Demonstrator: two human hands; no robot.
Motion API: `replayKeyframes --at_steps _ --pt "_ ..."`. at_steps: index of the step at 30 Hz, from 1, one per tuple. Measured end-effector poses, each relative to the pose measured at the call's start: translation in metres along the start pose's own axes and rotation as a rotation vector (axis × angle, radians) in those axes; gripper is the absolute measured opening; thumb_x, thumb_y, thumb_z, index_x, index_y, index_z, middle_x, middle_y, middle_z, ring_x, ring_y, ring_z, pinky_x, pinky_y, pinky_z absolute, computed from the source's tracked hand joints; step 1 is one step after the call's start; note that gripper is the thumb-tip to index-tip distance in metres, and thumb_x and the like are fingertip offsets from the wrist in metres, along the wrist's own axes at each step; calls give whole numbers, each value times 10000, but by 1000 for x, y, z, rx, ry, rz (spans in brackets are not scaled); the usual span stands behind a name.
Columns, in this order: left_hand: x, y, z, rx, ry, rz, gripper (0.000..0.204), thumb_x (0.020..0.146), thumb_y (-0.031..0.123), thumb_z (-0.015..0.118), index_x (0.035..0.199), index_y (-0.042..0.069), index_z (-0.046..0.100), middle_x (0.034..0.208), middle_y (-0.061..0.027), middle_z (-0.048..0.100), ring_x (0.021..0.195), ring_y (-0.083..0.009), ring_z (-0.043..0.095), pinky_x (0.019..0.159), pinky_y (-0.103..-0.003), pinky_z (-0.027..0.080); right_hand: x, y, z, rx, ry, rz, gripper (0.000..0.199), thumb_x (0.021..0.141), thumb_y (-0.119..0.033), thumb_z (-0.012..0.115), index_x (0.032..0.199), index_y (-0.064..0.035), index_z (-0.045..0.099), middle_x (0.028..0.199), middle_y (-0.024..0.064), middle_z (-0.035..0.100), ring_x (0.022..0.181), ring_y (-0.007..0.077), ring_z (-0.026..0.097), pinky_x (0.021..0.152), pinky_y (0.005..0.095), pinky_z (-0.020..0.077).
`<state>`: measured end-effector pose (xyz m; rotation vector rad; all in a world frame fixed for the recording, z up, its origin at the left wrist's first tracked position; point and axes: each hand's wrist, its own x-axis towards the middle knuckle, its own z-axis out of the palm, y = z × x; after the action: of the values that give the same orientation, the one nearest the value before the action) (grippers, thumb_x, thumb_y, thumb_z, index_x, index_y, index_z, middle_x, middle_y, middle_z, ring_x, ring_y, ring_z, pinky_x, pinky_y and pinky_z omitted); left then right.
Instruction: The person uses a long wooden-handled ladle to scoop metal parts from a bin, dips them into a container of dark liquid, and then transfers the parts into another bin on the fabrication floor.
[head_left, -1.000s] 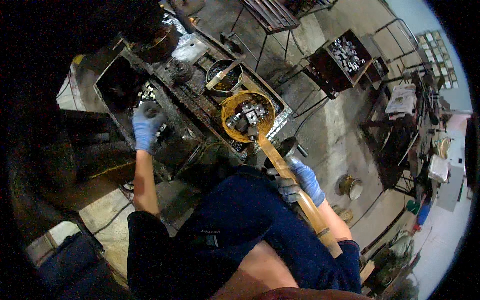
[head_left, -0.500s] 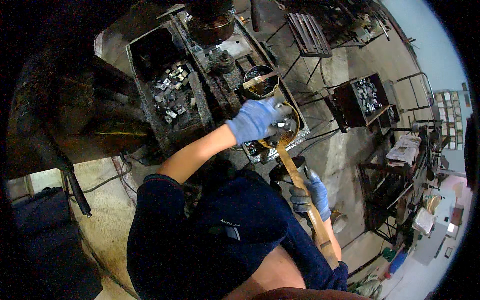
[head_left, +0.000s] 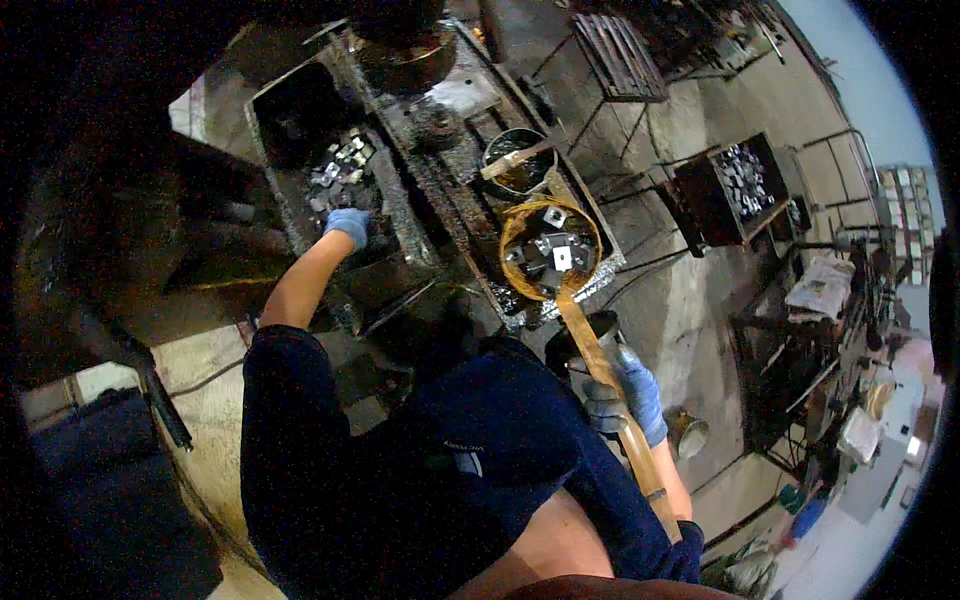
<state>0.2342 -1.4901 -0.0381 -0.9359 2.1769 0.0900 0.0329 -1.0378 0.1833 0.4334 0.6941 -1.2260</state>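
Observation:
My left hand (head_left: 348,226), in a blue glove, reaches down into a dark metal trough (head_left: 283,205), at the near end of a pile of small metal blocks (head_left: 345,170). Its fingertips are hidden, so their grip does not show. In my right hand (head_left: 630,400), also gloved with grey on the fingers, is the long flat wooden handle (head_left: 590,345) of a round basket. That round basket (head_left: 508,240) has a yellowish rim and contains several metal blocks (head_left: 562,258). It rests over the right part of the bench, near its corner.
Behind the basket stands a round pot (head_left: 488,160) of dark liquid with a flat wooden stick across it. A slatted metal stand (head_left: 618,60) is at the far right. Nearer on the right, a dark bin (head_left: 705,215) contains more metal blocks. A can (head_left: 688,433) stands beside my right forearm.
My left hand has moved left from above the basket into the trough, leaving the blocks in the basket uncovered. The right hand keeps its grip on the handle.

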Motion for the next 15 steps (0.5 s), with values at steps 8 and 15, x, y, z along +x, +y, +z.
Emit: replayKeyframes --at_steps 8,15 --pt "35 6 6 130 115 142 300 662 221 629 944 118 633 994 -93 620 922 -273 594 734 -377 499 6 -13 0 101 3 3 541 859 -483 410 1130 -16 452 579 -4 363 385 74 312 320 221 285" --pt "62 -1 31 -190 86 51 277 656 194 649 921 118 633 962 -85 630 909 -265 600 717 -381 499 5 -10 0 121 3 1 529 851 -485 426 1120 -31 463 555 -12 359 380 72 319 325 218 282"
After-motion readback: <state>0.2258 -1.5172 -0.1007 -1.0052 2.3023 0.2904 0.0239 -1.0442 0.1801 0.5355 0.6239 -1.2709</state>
